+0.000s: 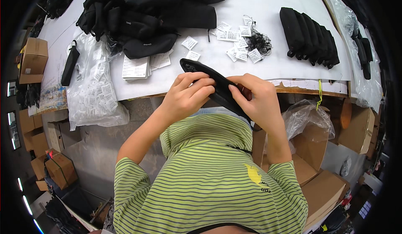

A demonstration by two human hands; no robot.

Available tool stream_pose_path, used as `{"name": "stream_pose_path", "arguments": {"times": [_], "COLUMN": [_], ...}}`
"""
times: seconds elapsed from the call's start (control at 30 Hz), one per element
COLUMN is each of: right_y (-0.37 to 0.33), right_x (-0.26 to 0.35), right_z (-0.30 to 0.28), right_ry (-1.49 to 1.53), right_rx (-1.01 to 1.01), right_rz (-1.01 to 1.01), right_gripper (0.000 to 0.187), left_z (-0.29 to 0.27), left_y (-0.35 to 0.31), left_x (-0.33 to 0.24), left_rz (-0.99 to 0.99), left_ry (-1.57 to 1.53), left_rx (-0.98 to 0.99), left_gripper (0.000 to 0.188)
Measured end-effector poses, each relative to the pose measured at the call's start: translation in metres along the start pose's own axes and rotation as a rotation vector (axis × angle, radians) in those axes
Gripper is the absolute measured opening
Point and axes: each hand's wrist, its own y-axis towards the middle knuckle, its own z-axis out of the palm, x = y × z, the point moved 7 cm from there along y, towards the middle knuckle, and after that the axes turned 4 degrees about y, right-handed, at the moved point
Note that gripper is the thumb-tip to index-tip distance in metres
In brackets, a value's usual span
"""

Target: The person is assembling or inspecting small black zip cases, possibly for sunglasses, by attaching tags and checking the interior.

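Note:
A long, narrow black pouch (222,92) is held slantwise in front of my body, at the table's front edge. My left hand (187,91) has its fingers closed on the pouch's upper side edge, near its far end. Farther down the pouch, my right hand (260,98) grips it between thumb and fingers. Whatever lies inside the pouch is hidden. Just beyond my hands, loose white tags (189,43) and a tangle of black strings (260,44) lie on the white tabletop (251,2).
Black pouches (150,23) are heaped at the back left; a neat row of them (307,37) stands at right. Printed leaflets (135,69) lie beside a clear bag of tags (95,87) that overhangs the table edge. Cardboard boxes (320,192) stand below at right.

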Motion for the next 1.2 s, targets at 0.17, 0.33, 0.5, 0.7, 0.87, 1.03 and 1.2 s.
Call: {"name": "stream_pose_path", "arguments": {"times": [0.17, 0.33, 0.5, 0.7, 0.87, 1.03, 1.2], "right_y": [-0.002, -0.004, 0.002, 0.006, -0.034, -0.083, -0.090], "right_x": [0.001, -0.002, -0.006, -0.013, -0.081, -0.104, -0.123], "right_z": [0.003, 0.008, 0.006, 0.021, 0.042, 0.046, 0.057], "right_ry": [0.042, 0.097, -0.063, 0.084, 0.713, 0.399, -0.132], "right_rx": [0.026, 0.027, -0.081, -0.020, 0.531, 0.784, 0.539], "right_rz": [0.017, -0.023, -0.160, -0.127, 0.371, 0.203, 0.091], "right_gripper": [0.016, 0.016, 0.018, 0.018, 0.069, 0.063, 0.046], "left_z": [-0.001, 0.000, 0.000, 0.005, 0.025, 0.018, 0.016], "left_y": [0.002, -0.004, -0.002, -0.011, -0.054, -0.061, -0.060], "left_x": [-0.003, -0.007, -0.019, -0.039, -0.033, -0.022, -0.017], "left_rz": [0.043, 0.109, 0.131, 0.168, -0.192, -0.387, -0.385], "left_ry": [0.000, 0.005, -0.049, -0.032, -0.566, -0.851, -0.980], "left_rx": [0.038, 0.013, 0.153, 0.525, 1.206, 1.139, 1.008], "left_gripper": [0.024, 0.024, 0.024, 0.016, 0.021, 0.033, 0.026]}}
